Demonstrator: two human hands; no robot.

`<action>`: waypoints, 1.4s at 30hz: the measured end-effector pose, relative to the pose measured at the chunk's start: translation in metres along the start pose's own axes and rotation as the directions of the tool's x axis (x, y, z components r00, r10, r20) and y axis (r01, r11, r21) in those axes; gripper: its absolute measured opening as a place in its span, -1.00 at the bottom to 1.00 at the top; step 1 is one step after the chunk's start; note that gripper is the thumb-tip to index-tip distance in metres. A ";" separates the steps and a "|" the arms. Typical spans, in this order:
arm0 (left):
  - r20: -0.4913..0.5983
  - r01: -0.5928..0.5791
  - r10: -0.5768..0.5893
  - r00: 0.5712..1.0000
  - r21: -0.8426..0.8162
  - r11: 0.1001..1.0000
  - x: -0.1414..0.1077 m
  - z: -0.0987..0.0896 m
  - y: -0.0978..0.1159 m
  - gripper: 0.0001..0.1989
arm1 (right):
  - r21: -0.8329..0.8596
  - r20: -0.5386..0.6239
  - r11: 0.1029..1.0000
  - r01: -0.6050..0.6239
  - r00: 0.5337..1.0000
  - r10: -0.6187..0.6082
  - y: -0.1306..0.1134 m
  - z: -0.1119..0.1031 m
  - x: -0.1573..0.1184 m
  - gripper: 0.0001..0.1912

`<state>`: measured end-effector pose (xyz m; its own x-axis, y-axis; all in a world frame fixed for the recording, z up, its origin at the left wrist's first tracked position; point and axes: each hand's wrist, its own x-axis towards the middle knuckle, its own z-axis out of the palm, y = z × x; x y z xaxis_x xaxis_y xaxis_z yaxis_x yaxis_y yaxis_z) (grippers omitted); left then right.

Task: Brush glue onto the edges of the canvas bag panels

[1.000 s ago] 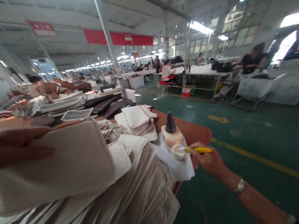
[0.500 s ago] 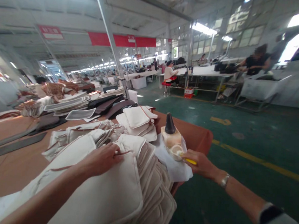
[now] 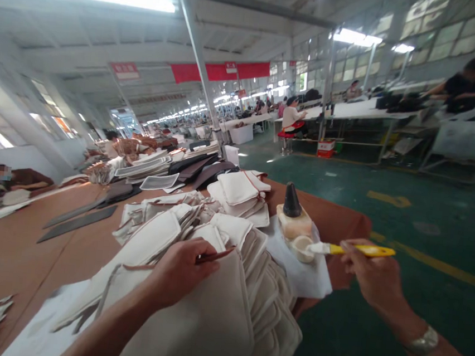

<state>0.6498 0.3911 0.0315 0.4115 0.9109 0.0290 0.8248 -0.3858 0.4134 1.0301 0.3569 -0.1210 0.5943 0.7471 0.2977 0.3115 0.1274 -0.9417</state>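
Observation:
My right hand (image 3: pixel 373 272) grips the yellow handle of a brush (image 3: pixel 352 249). The brush's white tip is at the rim of a small round cup (image 3: pixel 303 248) with pale contents. Beside that cup stands a pale block-shaped container with a black cone (image 3: pixel 292 200) on it, both on a white sheet (image 3: pixel 316 272). My left hand (image 3: pixel 188 271) pinches the brown-trimmed top edge of a cream fabric piece (image 3: pixel 211 315). That piece lies on a fanned stack of similar pieces (image 3: pixel 272 293), whose lower layers are partly hidden.
More cream pieces (image 3: pixel 236 189) lie behind on the brown table (image 3: pixel 81 230), with dark strips (image 3: pixel 79 223) to the left. The table's right edge drops to a green floor (image 3: pixel 346 183). Co-workers sit or stand at far tables, and one person (image 3: pixel 31 178) is at left.
The view has turned left, so things sit further right. My right hand has drawn back from the cup, showing more of the brush. My left hand now lifts the trimmed edge slightly.

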 end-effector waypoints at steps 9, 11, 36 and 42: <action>0.043 0.092 -0.087 0.995 -0.162 0.982 -0.030 0.002 0.022 -0.73 | 0.725 0.350 0.660 -0.199 0.931 -0.104 -0.138 0.046 -0.059 -0.74; 0.071 0.123 -0.110 0.991 -0.205 0.971 -0.035 0.000 0.024 -0.70 | 0.693 0.392 0.694 -0.194 0.910 -0.137 -0.138 0.060 -0.063 -0.74; -0.262 -0.396 0.766 0.587 0.732 0.554 -0.077 0.018 0.036 -0.80 | 0.532 0.498 0.834 0.146 0.743 -0.447 -0.171 0.028 -0.057 -0.86; -0.254 -0.397 0.793 0.554 0.757 0.520 -0.085 0.022 0.029 -0.89 | 0.587 0.468 0.791 0.171 0.726 -0.504 -0.172 0.024 -0.066 -0.87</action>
<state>0.6478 0.2990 0.0208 0.7835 0.2360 0.5749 0.5588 -0.6723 -0.4855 0.9198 0.3011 0.0181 -0.0728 0.7835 0.6171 -0.0869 0.6114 -0.7865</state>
